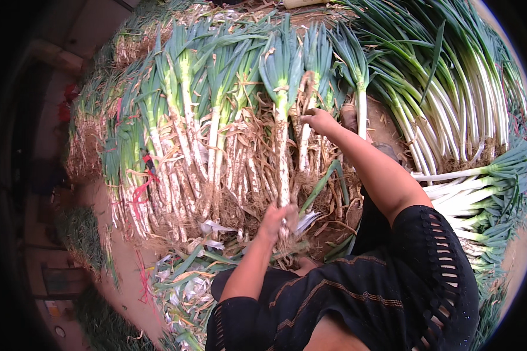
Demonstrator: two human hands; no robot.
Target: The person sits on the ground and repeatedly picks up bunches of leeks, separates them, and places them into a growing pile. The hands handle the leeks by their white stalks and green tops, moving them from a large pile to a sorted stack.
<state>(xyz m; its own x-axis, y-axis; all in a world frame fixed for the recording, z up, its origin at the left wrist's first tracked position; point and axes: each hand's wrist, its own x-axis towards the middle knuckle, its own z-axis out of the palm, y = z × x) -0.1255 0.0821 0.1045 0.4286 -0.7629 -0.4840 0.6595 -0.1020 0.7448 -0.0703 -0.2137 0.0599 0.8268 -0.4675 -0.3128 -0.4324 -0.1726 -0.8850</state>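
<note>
My left hand (277, 221) is closed around the root end of a soil-covered green onion (282, 149), whose leafy top points away from me. Farther off and to the right, my right hand (319, 121) is over another unpeeled green onion (305, 142), fingers bent; whether it grips the stalk I cannot tell. Dirty, dry-skinned green onions (241, 162) lie side by side in a wide row before me. One clean white-stemmed green onion (362, 105) lies just beyond my right forearm.
Clean green onions (456, 109) are piled at the upper right, and more (465, 202) lie crosswise by my right elbow. Stripped leaves and skins (189, 289) cover the ground at lower left. Pink string (142, 193) lies on the left bundles. Other green onion heaps (81, 237) stand farther left.
</note>
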